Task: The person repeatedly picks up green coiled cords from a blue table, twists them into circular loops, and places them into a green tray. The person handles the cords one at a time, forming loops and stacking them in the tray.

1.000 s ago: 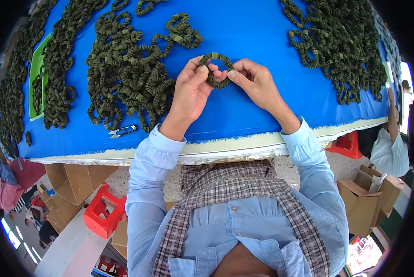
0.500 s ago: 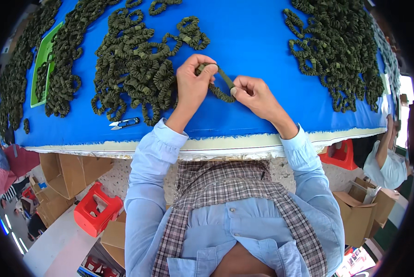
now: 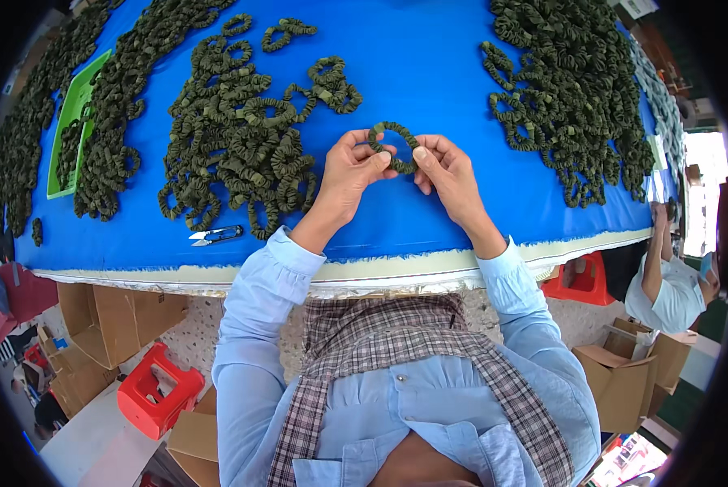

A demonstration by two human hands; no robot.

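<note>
Between my two hands I hold up one dark green scrunchie [image 3: 395, 127], a gathered fabric ring, above the blue table cover [image 3: 429, 73]. My left hand [image 3: 354, 174] pinches its left side between thumb and fingers. On its right side, my right hand [image 3: 449, 174] grips the ring the same way. The ring stands round and bunched, its opening toward me. Left of my left hand spreads a large heap of similar green scrunchies [image 3: 242, 138]. Small thread snips [image 3: 216, 235] lie near the table's front edge, below that heap.
Another scrunchie heap [image 3: 575, 97] covers the table's right side. A light green tray [image 3: 73, 105] stands at left among more scrunchies. Below the table edge are red stools [image 3: 159, 391] and cardboard boxes [image 3: 120, 316]. At far right another person's arm [image 3: 654, 252] reaches to the table.
The scrunchie was stretched, with a smooth strip pulled taut between my hands; now it is relaxed into a gathered ring. My hands have come closer together.
</note>
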